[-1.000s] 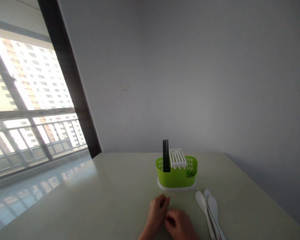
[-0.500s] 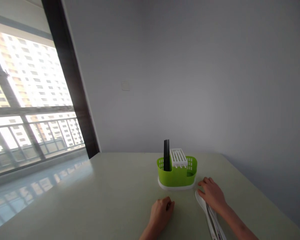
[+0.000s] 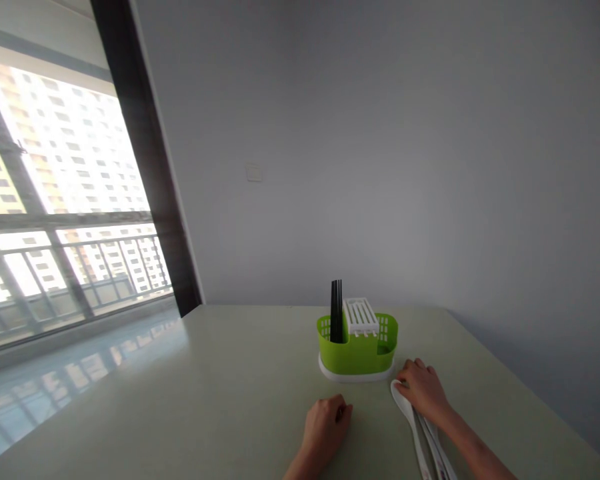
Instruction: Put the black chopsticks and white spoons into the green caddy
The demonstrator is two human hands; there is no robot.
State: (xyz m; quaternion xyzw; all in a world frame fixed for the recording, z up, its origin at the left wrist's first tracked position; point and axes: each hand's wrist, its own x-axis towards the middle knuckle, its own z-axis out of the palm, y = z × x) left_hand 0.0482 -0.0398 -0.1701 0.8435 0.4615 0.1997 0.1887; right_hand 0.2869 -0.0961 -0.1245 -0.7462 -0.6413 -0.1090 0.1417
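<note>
A green basket [image 3: 356, 357] on a white base stands on the table, with black chopsticks [image 3: 336, 312] upright in its left compartment and a white slotted rack [image 3: 361, 316] at its middle. White spoons [image 3: 414, 427] lie to the front right of it, handles toward me. Over their bowl ends rests my right hand [image 3: 423, 388], its fingers curled at the edge of the leftmost spoon; whether it grips one is hidden. My left hand [image 3: 326, 427] lies closed on the table in front of the basket, with nothing visible in it.
The pale green table [image 3: 205, 393] reaches back to a grey wall [image 3: 360, 167] with a switch plate [image 3: 254, 173]. At the left are a dark frame [image 3: 145, 153] and a window with a railing [image 3: 115, 263].
My right hand's fingers have drawn in and down toward the leftmost spoon's bowl. The view has shifted slightly. My left hand keeps its closed pose.
</note>
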